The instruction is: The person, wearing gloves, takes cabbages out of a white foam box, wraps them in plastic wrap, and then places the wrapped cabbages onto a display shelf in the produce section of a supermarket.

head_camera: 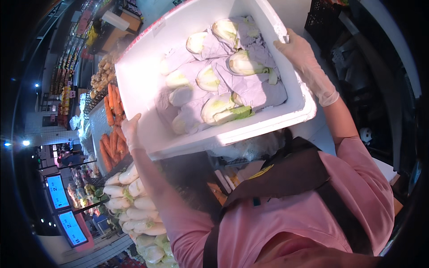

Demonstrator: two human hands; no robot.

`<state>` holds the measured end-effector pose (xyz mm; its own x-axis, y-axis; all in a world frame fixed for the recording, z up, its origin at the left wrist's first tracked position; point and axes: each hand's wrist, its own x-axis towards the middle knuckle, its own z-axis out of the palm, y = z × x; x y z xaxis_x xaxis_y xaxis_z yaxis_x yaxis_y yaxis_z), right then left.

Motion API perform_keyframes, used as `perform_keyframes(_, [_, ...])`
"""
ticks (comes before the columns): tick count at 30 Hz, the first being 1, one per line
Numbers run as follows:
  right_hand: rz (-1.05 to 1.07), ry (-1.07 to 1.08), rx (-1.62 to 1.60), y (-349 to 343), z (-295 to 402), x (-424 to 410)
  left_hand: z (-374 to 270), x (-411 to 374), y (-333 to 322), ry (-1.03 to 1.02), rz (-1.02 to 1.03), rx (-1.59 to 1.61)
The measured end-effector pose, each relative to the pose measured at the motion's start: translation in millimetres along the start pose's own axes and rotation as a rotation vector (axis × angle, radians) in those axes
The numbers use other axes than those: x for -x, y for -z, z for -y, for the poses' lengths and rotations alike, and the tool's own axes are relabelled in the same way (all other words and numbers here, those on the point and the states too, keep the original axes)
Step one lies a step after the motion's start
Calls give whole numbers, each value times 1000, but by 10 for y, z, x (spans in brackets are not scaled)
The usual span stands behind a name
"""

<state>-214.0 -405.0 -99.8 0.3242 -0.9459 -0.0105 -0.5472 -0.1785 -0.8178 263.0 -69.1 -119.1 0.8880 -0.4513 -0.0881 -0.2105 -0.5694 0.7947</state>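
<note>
A white polystyrene foam box (295, 97) hangs tilted in front of my chest, held from both sides. My gloved left hand (130, 132) grips its near left edge, thumb over the rim. On the opposite side, my gloved right hand (298, 50) clasps the right rim, with the thumb inside and the fingers hidden behind the wall. Several napa cabbages (219, 109) lie in the box, partly wrapped in pale purplish paper (241, 83). Strong light washes out the box's left inner wall.
Left of the box are carrots (114, 144) and a heap of brown root vegetables (104, 70). White radishes (144, 214) are piled under my left arm. Two lit screens (57, 191) stand at far left. A black crate (320, 20) is at upper right.
</note>
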Motion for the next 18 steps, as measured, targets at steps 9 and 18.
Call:
perform_keyframes(9, [67, 56, -412, -126, -745, -353, -1012, 802, 257, -96, -253, -469])
perform_keyframes(18, [414, -296, -651, -456, -1919, -895, -2527, 1721, -218, -287, -390, -889])
